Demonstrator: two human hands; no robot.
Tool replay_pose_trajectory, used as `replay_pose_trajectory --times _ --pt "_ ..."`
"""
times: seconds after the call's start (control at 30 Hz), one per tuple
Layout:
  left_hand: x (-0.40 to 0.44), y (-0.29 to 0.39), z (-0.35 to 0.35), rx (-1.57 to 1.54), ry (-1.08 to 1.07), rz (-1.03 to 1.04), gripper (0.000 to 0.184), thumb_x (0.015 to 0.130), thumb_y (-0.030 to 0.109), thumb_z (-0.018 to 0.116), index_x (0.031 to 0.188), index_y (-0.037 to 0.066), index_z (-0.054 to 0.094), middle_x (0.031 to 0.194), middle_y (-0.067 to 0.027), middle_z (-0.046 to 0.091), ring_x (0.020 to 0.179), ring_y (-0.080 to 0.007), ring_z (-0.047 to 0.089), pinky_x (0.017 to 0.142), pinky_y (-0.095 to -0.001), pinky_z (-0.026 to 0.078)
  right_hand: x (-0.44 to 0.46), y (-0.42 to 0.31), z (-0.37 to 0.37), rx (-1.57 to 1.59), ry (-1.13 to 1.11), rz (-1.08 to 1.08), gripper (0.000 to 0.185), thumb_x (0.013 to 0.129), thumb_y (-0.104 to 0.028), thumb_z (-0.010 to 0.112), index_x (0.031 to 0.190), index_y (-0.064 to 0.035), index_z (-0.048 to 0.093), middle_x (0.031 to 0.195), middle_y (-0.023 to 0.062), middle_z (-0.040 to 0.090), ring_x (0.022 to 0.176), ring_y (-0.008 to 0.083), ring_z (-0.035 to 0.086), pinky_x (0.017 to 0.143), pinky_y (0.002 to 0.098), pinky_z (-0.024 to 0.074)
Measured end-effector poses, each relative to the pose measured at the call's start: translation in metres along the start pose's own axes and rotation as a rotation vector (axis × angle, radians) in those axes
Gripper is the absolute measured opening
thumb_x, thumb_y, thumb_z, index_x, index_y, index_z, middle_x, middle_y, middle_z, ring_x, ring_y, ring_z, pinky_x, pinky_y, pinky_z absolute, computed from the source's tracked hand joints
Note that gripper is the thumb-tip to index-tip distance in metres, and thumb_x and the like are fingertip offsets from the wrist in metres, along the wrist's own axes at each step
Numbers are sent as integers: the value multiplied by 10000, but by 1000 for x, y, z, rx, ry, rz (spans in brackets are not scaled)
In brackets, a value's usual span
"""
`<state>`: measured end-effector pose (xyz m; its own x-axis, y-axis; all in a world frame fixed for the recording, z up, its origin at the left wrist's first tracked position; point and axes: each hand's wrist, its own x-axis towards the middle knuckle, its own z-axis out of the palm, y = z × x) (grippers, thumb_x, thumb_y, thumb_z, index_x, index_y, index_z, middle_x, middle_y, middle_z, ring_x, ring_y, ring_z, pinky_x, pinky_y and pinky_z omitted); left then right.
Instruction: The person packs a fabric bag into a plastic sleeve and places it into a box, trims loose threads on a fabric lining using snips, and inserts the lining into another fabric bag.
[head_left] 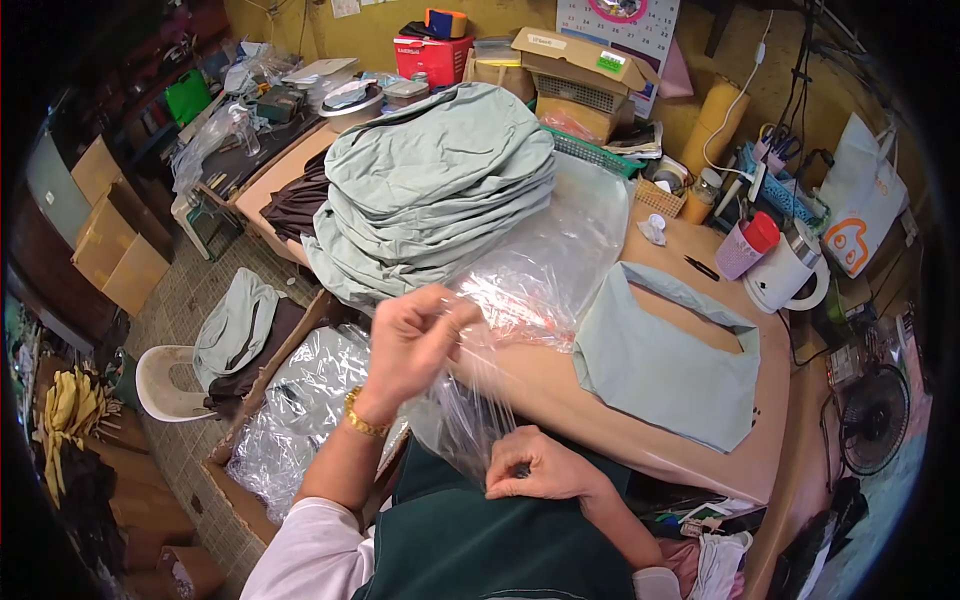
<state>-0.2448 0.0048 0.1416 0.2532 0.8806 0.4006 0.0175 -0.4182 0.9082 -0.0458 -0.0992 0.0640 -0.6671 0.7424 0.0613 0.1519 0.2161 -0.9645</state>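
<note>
A thin clear plastic bag is stretched between my two hands, above my dark green apron. My left hand, with a gold band at the wrist, pinches its upper edge. Lower and to the right, my right hand pinches another part of the bag between thumb and fingers. A pale green cloth bag lies flat on the table, its broad strap looped toward the back. Behind my left hand rises a tall stack of similar pale green cloth pieces. Flat clear plastic bags lie between the stack and the cloth bag.
A cardboard box of shiny plastic-wrapped things stands left of my lap. Beyond it is a white chair with cloth on it. A white kettle, pink basket and small black snips are at the table's right. A fan stands far right.
</note>
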Motion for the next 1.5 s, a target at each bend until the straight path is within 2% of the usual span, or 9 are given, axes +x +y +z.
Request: replay_pose_trajectory --times 0.33,0.5,0.6,0.67,0.87,1.07,1.27,1.4,1.5 --pt "22 -35 -73 -580 311 -94 313 979 327 574 863 38 612 613 56 547 495 -17 467 467 -188 363 -75 11 -46 -126 4 -66 127 767 -182 759 731 -75 701 856 57 631 873 218 588 856 383 429" --pt "-3 -31 -50 -175 -1049 -189 280 837 123 718 1082 7 646 959 -52 689 898 -127 603 782 -277 495 -154 0 -90 468 995 -712 284 921 -399 618 906 -115 606 686 38 583 744 172 603 804 405 482" --pt "-4 -46 -43 -232 -1128 -255 225 924 166 632 1072 -4 643 921 -65 687 885 -127 619 800 -296 497 -159 -3 -87 956 521 -685 230 914 -334 651 913 -107 615 655 18 569 663 134 598 694 325 489" --pt "2 -60 -62 -847 -357 -488 226 940 189 620 1066 2 641 889 -55 677 876 -120 611 784 -288 490 -166 -38 -86 194 413 502 148 917 -228 661 919 -87 615 653 21 568 629 113 589 618 263 466" --pt "4 -16 -39 -204 -1365 -248 240 948 232 606 1006 1 635 878 -61 662 801 -153 634 716 -309 517 -189 -11 -85 603 671 -331 312 869 -260 695 1009 13 641 850 128 670 726 207 646 640 358 513" --pt "2 -15 -39 -1112 -252 -517 224 937 200 607 1019 -7 631 956 -77 670 892 -183 637 818 -330 521 -147 -27 -82 -56 -200 190 408 939 -347 595 1079 35 618 979 135 685 788 251 663 696 359 521" --pt "-8 -45 -30 -324 -1028 -304 242 903 179 674 1057 -4 632 952 -35 669 839 -86 588 764 -260 481 -185 10 -59 1090 1164 -412 250 832 -231 726 784 3 651 934 116 671 737 229 603 716 354 500" --pt "10 -33 -37 -1154 -352 -443 214 937 214 644 998 9 650 944 1 661 811 -62 573 756 -261 476 -146 -38 -70 -237 45 328 317 844 -307 728 985 -26 693 849 114 672 791 242 649 797 403 513" --pt "-2 -35 -42 -952 -566 -605 239 952 248 620 971 14 662 954 1 662 792 -84 583 754 -275 483 -156 -11 -60 71 478 40 251 906 -213 662 728 -39 626 827 78 672 675 188 597 644 341 500"
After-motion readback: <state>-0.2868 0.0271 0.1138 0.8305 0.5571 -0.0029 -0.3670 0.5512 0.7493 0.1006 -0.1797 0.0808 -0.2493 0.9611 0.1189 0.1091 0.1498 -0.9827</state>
